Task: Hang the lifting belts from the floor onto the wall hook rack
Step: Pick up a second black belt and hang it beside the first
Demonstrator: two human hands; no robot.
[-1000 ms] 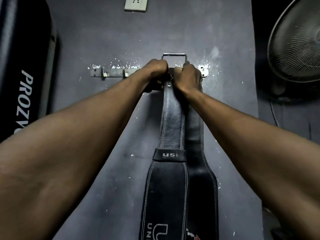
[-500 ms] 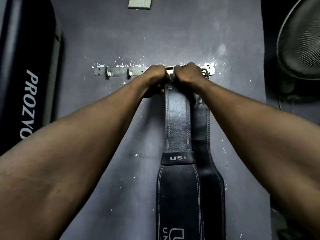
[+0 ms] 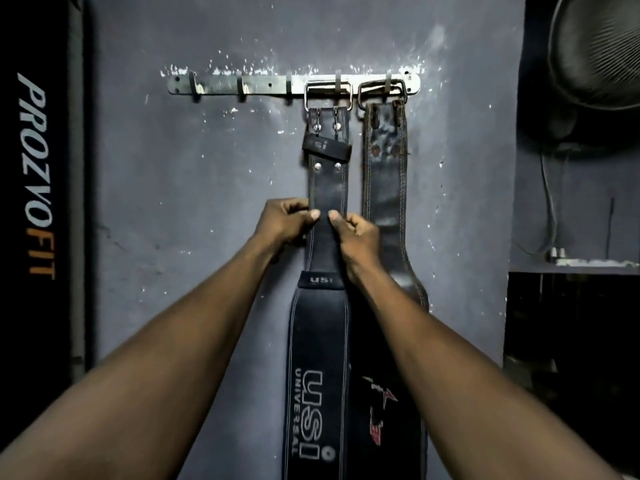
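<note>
A metal hook rack [image 3: 263, 85] is screwed to the grey wall. Two lifting belts hang from its right hooks by their buckles. The left one is a black USI belt [image 3: 327, 188], its buckle over the second hook from the right. A worn dark belt [image 3: 386, 188] hangs beside it from the rightmost hook. My left hand [image 3: 285, 221] pinches the USI belt's left edge, and my right hand [image 3: 355, 233] pinches its right edge, both about halfway down the narrow strap, thumbs on the front.
A black padded PROZVOFIT panel [image 3: 34, 174] stands at the left. A fan [image 3: 599, 53] sits at the upper right, with a cable and a dark shelf [image 3: 571, 265] below it. Three hooks on the rack's left part are free.
Both hands have come down from the buckle at the rack to the middle of the USI belt's strap. The buckle now hangs on its hook, uncovered.
</note>
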